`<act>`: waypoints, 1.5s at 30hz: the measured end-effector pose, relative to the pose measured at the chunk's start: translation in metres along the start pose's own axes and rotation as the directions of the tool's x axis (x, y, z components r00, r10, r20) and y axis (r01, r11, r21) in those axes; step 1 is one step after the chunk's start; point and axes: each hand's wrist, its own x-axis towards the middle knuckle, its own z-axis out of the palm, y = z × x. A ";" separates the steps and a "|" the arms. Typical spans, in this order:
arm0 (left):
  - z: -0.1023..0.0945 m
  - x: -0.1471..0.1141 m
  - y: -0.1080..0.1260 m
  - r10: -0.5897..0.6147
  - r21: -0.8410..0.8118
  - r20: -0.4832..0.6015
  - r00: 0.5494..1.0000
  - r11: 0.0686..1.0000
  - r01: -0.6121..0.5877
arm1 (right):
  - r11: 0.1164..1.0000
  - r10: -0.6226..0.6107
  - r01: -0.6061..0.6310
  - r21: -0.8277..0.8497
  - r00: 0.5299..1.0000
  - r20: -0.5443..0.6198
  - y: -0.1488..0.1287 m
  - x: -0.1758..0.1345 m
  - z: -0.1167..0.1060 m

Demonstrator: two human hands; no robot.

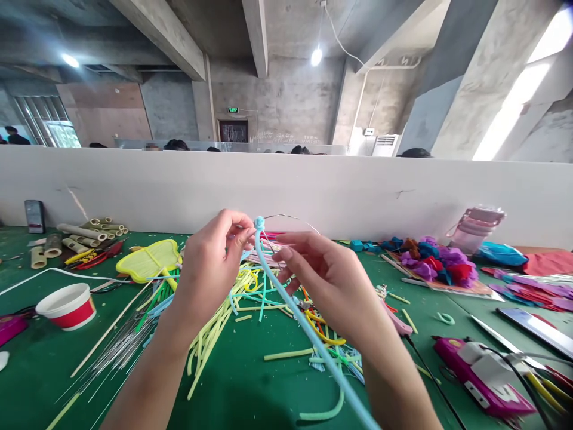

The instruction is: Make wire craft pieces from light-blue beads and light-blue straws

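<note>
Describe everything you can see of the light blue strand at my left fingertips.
The light blue strand is long, slender and smooth, looking like soft plastic or rubber. Its upper end carries a small, bunched knob of similar blue. The left hand pinches it just below there. From that end it slants down in a gentle curve, passing close to the right hand, though contact there is unclear, and leaves the picture's bottom edge. A thin wire arcs near the knob.
</note>
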 end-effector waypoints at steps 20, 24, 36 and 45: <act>0.011 -0.008 0.010 0.268 0.173 -0.198 0.943 0.956 -0.235 | 0.869 -0.470 0.339 -0.361 0.793 -0.386 0.019 0.009 0.039; 0.008 -0.008 0.010 0.259 0.150 -0.168 0.951 0.960 -0.235 | 0.755 -0.620 0.418 -0.505 0.706 -0.342 0.019 0.007 0.034; 0.002 -0.001 -0.006 0.196 0.034 0.025 0.980 0.980 -0.197 | 0.346 -0.763 0.615 -0.709 0.623 0.169 0.016 0.036 -0.009; 0.000 0.000 -0.006 0.257 0.078 0.049 0.965 0.963 -0.260 | 0.282 -0.791 0.660 -0.696 0.570 0.220 0.018 0.050 -0.013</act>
